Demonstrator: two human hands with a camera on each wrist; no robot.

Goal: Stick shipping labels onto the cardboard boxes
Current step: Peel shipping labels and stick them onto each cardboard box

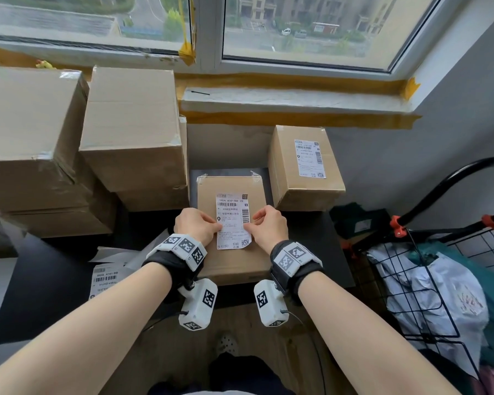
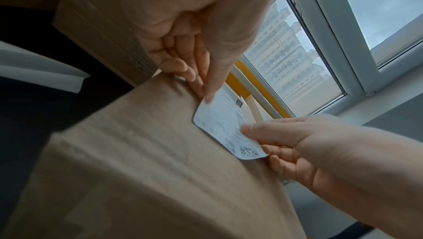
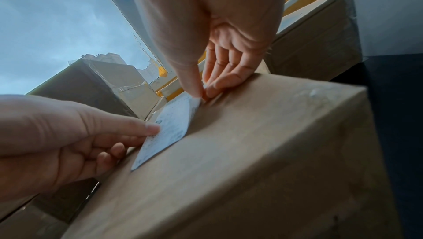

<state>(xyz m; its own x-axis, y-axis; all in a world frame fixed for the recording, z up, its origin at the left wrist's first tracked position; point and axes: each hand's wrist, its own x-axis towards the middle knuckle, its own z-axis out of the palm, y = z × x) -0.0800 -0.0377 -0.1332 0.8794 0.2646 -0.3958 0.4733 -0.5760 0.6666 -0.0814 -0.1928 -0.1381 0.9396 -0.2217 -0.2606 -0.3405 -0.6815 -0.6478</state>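
At the far left, large taped cardboard boxes (image 1: 35,138) stand stacked by the window, and below them a loose sheet of printed labels (image 1: 104,280) lies on the dark bench (image 1: 40,280). Next comes the left hand (image 1: 196,225), its thumb and curled fingers (image 2: 181,65) pinching the left edge of a white shipping label (image 1: 233,220). That label lies on top of the small cardboard box (image 1: 234,260) standing on the bench directly in front of the person; its near right corner curls up off the cardboard. On the label's right edge the right hand (image 1: 268,223) pinches it likewise, thumb on top and curled fingers (image 3: 228,80) against the box top, so both hands hold the label from opposite sides. Further right, just beside this box, a taller cardboard box (image 1: 303,166) already carries its own label (image 1: 310,158) on top. At the far right a black wire cart (image 1: 411,252) holds bags.
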